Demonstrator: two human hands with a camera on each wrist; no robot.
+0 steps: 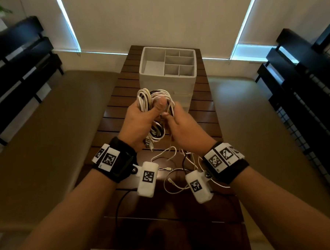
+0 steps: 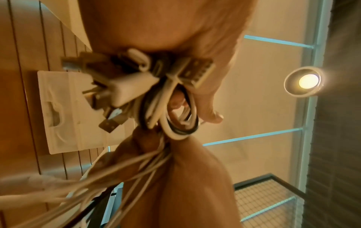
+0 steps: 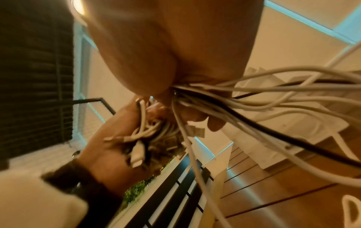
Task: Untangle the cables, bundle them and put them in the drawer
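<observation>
A coil of white and black cables (image 1: 155, 98) is raised above the slatted wooden table (image 1: 117, 106). My left hand (image 1: 140, 116) grips the coil, thumb pressed across its front. Close on its right, my right hand (image 1: 181, 126) pinches several strands running out of the coil. The loose ends (image 1: 172, 172) trail down onto the table between my wrists. In the left wrist view, USB plugs (image 2: 125, 86) and loops (image 2: 175, 121) bunch under my left fingers. In the right wrist view, white and black strands (image 3: 254, 104) fan out from my right fist (image 3: 175, 92). The white drawer unit (image 1: 167, 80) stands behind the hands.
The drawer unit's top is an open tray with dividers (image 1: 176, 64), nothing in it. A thin black cable (image 1: 118, 203) runs over the near part of the table. Dark benches (image 1: 13, 62) stand at the left, and a dark grid rack (image 1: 311, 90) at the right.
</observation>
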